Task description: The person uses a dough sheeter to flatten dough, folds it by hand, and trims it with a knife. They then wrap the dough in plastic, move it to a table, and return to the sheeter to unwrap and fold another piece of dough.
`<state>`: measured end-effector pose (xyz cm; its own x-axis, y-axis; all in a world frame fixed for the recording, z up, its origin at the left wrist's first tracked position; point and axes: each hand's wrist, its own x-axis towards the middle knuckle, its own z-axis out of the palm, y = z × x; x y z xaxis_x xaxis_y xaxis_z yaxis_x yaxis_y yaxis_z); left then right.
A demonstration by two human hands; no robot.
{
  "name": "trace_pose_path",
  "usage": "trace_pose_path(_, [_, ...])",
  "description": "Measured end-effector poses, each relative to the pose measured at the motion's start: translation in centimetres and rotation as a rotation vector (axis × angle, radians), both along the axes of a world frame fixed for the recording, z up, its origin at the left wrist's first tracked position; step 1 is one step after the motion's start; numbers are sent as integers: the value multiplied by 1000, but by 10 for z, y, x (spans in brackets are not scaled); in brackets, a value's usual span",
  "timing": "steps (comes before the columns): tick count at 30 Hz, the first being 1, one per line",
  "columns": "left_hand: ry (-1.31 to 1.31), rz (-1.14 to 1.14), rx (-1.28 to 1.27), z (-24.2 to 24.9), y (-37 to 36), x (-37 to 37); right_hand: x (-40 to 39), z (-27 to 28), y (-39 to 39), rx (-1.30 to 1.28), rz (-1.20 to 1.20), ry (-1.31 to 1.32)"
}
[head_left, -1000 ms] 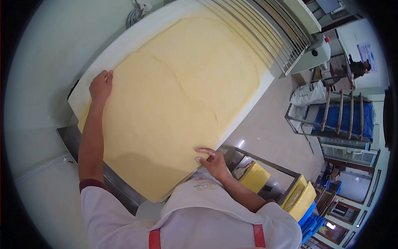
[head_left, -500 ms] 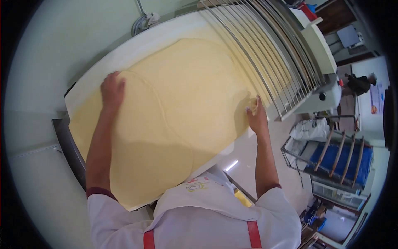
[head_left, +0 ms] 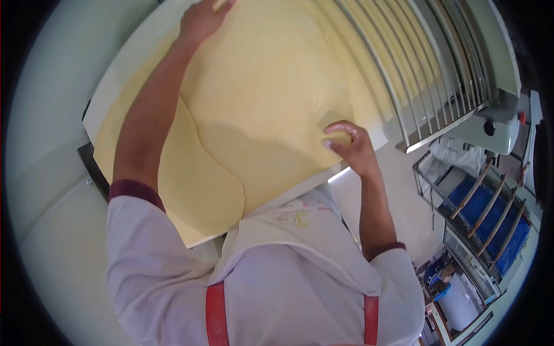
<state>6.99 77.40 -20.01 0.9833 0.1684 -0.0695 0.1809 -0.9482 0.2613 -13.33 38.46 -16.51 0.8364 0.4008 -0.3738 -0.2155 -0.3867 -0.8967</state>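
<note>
A broad sheet of pale yellow dough (head_left: 259, 75) covers most of a white table (head_left: 121, 75), with a curved overlapping edge across its near left part. My left hand (head_left: 202, 22) is at the far left edge of the dough, its fingers apart and partly cut off by the top of the view. Over the dough's right part, near the table's front edge, my right hand (head_left: 352, 147) has its thumb and fingers curved apart with nothing between them.
A metal rod guard (head_left: 398, 75) of a machine spans the right end of the table. Beyond it on the right stand a white bag (head_left: 459, 155) and a rack with wooden rods (head_left: 487, 219) over blue material. A pale wall runs along the left.
My left hand has moved forward and right along the dough. My right hand has curled a little more. The view has shifted, and the overlapping dough edge lies lower and further left.
</note>
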Motion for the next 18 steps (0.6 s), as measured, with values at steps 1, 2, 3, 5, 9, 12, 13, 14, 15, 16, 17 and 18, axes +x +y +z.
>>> trace_pose_path(1, [-98, -14, 42, -10, 8, 0, -9, -2, -5, -32, -33, 45])
trace_pose_path(2, [-216, -28, 86, -11, 13, 7, -15, -2, -12, -61, -65, 69])
trace_pose_path(3, [-169, -7, 96, -13, 17, 13, -22, -3, -16, -92, -92, 101])
trace_pose_path(5, [-69, 23, 116, -7, 17, 16, -36, -6, -13, -33, -173, 87])
trace_pose_path(9, [-76, 12, 126, -2, 14, 10, -47, 3, 4, 1, -328, 58])
trace_pose_path(12, [-117, -11, 101, -13, 29, 13, -66, 1, 8, -35, -354, 114])
trace_pose_path(13, [-97, 0, 105, -6, 26, 13, -71, 0, 8, -62, -352, 149])
trace_pose_path(14, [-77, 14, 109, -1, 21, 13, -73, 2, 10, -45, -388, 163])
trace_pose_path(15, [-54, 31, 112, 4, 17, 11, -73, 3, 11, -42, -391, 158])
trace_pose_path(16, [-4, 33, 57, 9, 15, 7, -73, 4, 11, -41, -394, 157])
trace_pose_path(17, [41, 33, 2, 16, 13, 5, -71, 5, 9, -37, -397, 152])
trace_pose_path(18, [79, 31, -50, 23, 13, 9, -69, 2, 2, -124, -343, 117])
